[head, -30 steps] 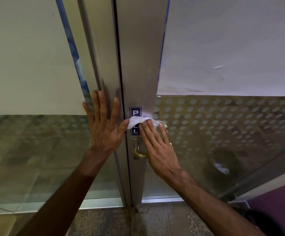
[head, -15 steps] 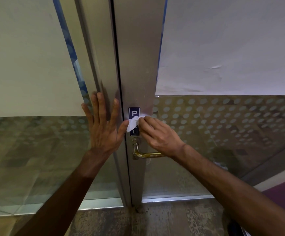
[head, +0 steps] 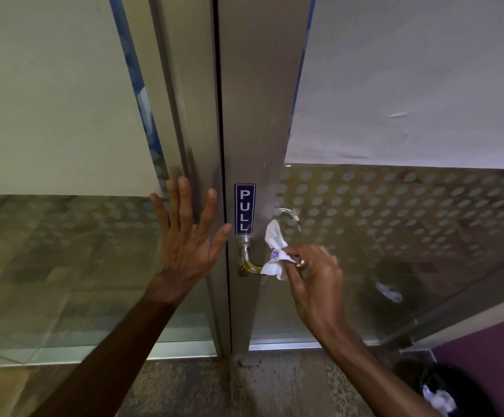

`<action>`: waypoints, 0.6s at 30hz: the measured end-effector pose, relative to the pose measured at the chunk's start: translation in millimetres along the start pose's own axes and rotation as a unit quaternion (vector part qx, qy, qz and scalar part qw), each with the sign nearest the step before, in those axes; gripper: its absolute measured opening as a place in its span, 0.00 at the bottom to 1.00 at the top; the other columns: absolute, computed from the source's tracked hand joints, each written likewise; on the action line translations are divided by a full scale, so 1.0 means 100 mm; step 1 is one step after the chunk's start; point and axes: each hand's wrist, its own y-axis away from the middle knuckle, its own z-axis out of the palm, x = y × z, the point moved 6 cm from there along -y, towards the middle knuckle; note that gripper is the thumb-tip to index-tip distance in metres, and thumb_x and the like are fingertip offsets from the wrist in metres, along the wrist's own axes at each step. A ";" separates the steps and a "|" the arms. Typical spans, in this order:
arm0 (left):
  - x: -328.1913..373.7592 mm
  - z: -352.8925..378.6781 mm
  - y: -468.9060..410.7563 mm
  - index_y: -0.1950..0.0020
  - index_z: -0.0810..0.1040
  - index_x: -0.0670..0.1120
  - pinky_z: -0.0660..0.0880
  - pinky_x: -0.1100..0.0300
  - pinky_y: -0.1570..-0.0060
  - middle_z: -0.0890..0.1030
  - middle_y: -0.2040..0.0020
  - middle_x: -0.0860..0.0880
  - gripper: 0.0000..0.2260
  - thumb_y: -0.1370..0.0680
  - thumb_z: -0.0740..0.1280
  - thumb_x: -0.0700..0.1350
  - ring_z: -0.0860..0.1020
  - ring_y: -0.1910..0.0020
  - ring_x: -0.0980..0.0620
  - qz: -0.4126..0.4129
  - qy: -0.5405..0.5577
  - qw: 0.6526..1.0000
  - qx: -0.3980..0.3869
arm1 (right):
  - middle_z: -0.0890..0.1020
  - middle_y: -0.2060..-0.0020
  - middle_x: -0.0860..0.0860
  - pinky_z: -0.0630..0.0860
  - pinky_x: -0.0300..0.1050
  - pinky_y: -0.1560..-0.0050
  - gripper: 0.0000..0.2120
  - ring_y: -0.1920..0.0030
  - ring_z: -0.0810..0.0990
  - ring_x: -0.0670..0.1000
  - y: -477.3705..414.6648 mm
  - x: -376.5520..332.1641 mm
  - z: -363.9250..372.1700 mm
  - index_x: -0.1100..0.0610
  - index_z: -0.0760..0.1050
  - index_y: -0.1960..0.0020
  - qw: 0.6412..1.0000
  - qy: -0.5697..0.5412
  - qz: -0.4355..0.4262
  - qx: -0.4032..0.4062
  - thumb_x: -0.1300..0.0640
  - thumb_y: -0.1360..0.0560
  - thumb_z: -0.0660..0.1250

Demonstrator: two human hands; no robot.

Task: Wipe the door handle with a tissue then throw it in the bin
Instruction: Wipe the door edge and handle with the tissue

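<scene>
A brass lever door handle (head: 249,264) juts from the grey metal door stile, just under a blue PULL sign (head: 244,209). My right hand (head: 314,276) pinches a crumpled white tissue (head: 274,251) and presses it onto the handle's horizontal bar, covering its outer end. My left hand (head: 189,236) lies flat with fingers spread on the metal frame to the left of the handle, holding nothing. A black bin (head: 443,389) with white paper inside sits on the floor at the lower right.
Glass panels with dotted frosting and white film flank the stile (head: 253,115). A purple wall (head: 491,350) stands at the lower right beside the bin. Speckled floor (head: 244,386) runs below the door.
My right hand has dropped with the tissue from the PULL sign down onto the handle's bar. The sign is now uncovered. My left hand has stayed on the frame.
</scene>
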 end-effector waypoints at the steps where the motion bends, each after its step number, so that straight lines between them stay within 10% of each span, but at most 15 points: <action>1: 0.00 0.02 0.04 0.17 0.37 0.55 0.34 0.42 0.20 0.30 0.17 0.50 0.33 0.14 0.51 0.62 0.33 0.17 0.47 -0.004 -0.001 1.000 -0.005 | 0.80 0.60 0.39 0.68 0.47 0.55 0.10 0.59 0.75 0.43 0.03 0.00 0.06 0.51 0.83 0.52 1.000 0.016 0.004 -0.009 0.63 0.28 0.78; 18: -0.03 0.18 0.17 0.17 0.37 0.55 0.35 0.41 0.20 0.30 0.17 0.49 0.32 0.14 0.50 0.62 0.33 0.17 0.46 -0.022 -0.005 0.999 -0.025 | 0.84 0.69 0.49 0.62 0.53 0.49 0.07 0.59 0.79 0.54 0.06 -0.19 0.89 0.54 0.83 0.61 0.953 0.279 -0.093 -0.077 0.60 0.36 0.80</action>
